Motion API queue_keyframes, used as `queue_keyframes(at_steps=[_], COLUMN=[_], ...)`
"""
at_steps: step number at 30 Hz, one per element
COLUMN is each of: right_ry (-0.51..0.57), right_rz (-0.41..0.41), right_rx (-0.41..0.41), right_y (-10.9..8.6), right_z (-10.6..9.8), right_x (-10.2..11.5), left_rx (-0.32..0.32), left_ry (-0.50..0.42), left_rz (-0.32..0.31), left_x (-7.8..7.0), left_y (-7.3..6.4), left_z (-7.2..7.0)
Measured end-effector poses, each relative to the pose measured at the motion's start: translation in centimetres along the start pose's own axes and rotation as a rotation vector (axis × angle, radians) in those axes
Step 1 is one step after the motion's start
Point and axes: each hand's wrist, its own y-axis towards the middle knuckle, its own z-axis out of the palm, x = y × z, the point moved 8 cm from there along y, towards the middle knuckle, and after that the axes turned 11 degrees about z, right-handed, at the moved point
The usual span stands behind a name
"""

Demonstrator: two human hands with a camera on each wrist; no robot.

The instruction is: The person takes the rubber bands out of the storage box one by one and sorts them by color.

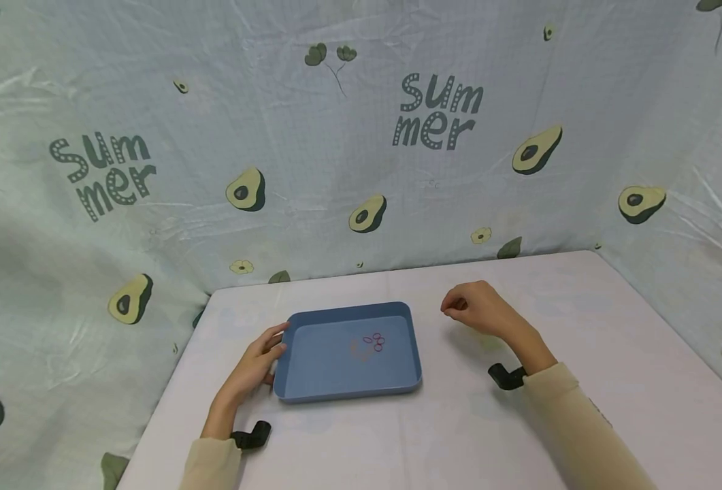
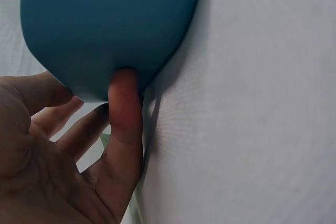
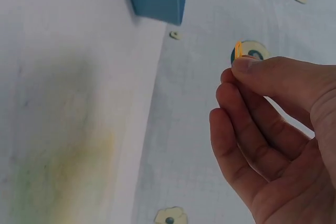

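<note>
In the head view a shallow blue tray (image 1: 336, 376) lies on the table. Several small pink-red rubber bands (image 1: 378, 348) are clustered on its floor, with faint orange ones (image 1: 354, 350) just left of them. My left hand (image 1: 252, 367) grips the tray's left side; in the left wrist view one digit presses on the outer wall of the tray (image 2: 110, 30) while others reach to its rim. Raised to the right of the tray, my right hand (image 1: 480, 309) pinches a small yellow-orange rubber band (image 3: 239, 49) between thumb and fingertip. Its other fingers are curled.
A pale cloth covers the table (image 1: 458, 442). Behind and beside it hangs a light curtain (image 1: 312, 150) printed with avocados and lettering. Each wrist wears a black camera mount, one on the left (image 1: 253, 435) and one on the right (image 1: 506, 376).
</note>
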Motion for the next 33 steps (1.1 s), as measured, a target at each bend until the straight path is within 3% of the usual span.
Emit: queue_keyframes(at_steps=[16, 33], right_ry=[-0.029, -0.031], right_rz=[0.017, 0.152], right_rx=[0.038, 0.091], right_y=[0.4, 1.3], right_z=[-0.5, 0.2], right_x=[-4.3, -8.5], left_rx=[0.005, 0.004], left_ry=[-0.015, -0.027], left_rz=[0.014, 0.006], left_x=[0.0, 0.3], left_y=[0.0, 0.0], left_z=[0.1, 0.0])
